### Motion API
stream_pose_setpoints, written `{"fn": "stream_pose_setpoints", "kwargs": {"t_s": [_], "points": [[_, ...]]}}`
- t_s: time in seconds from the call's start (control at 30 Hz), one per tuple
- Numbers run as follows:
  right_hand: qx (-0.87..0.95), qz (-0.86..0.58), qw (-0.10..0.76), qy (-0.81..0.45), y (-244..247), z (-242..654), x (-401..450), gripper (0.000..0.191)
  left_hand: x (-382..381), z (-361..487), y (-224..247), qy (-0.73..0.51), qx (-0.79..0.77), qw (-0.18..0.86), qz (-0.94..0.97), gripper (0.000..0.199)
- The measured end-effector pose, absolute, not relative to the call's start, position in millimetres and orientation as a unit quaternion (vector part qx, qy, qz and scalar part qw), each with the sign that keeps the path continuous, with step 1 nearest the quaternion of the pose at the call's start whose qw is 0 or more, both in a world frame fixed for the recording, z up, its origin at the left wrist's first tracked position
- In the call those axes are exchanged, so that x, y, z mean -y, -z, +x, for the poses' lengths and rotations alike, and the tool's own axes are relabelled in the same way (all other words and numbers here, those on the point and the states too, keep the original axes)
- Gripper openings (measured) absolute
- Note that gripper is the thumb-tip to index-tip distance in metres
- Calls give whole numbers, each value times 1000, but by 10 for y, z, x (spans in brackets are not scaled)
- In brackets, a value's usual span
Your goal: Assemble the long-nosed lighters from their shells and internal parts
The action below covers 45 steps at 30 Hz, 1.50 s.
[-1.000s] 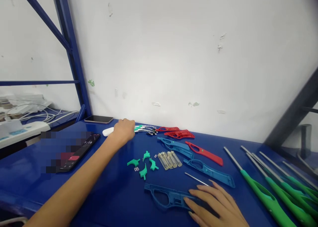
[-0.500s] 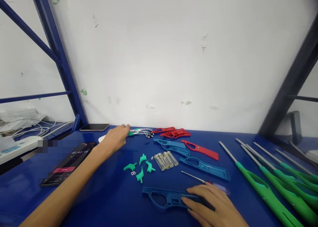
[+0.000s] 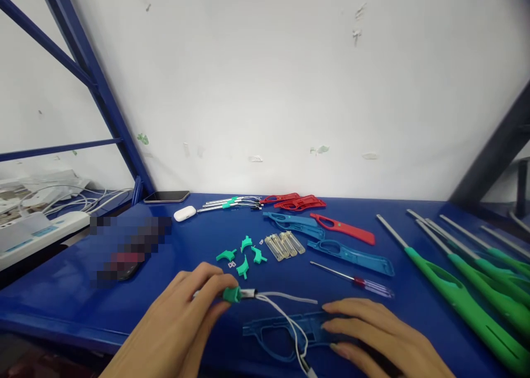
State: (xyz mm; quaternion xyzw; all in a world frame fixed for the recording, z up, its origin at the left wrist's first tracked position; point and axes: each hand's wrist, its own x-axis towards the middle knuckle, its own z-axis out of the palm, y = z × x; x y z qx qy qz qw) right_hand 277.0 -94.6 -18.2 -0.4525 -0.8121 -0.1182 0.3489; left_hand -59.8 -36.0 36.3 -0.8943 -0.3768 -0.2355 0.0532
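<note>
The left hand [image 3: 188,312] is closed in a narrow pinch around a wired part, gripping it just behind its green collar [image 3: 232,294]. A short metal sleeve [image 3: 248,293] pokes out of the collar toward the right, and white wires [image 3: 285,317] trail from it; the rest of the part is mostly hidden by the fingers.

The blue shell [image 3: 314,325] lies on the surface [image 3: 174,251] in front of the person, its long axis running nearly left to right, its narrow end to the left and its handle end beneath the right hand [image 3: 372,334]. That hand's fingers lie apart over the handle end; whether they grip it or only steady it, I cannot tell.

The relation that matters most is between part and shell. The collar is on the far side of the shell's narrow end and a little to its left, with the sleeve roughly parallel to the shell. The left hand is the nearer one to that narrow end, while the right is at the opposite end. One wire reaches right along the far side of the shell; others curve toward the person across the finger loop. Whether they touch the plastic is unclear.

Beyond the right hand, a screwdriver [image 3: 372,287] lies slantwise, its tip pointing left and away, well apart from the wired part.
</note>
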Motion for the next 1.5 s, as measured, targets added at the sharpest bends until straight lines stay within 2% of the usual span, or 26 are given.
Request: {"fn": "stream_pose_setpoints", "kwargs": {"t_s": [0.13, 0.33, 0.8, 1.1, 1.27, 1.5], "points": [[796, -469, 378, 60, 167, 2733, 952, 33, 420, -677, -172, 215, 389, -26, -896, 30], [789, -475, 387, 36, 167, 2745, 979, 28, 453, -762, 45, 197, 407, -142, -880, 32], [792, -466, 394, 33, 146, 2724, 972, 25, 552, -721, 62, 278, 367, -165, -872, 23], [794, -464, 389, 39, 140, 2722, 979, 28, 608, -696, 29, 297, 374, -151, -866, 28], [796, -466, 384, 44, 113, 2718, 982, 33, 594, -616, 7, 340, 384, -137, -847, 14], [796, -469, 381, 40, 139, 2734, 998, 31, 533, -579, 89, 370, 393, -174, -824, 14]]}}
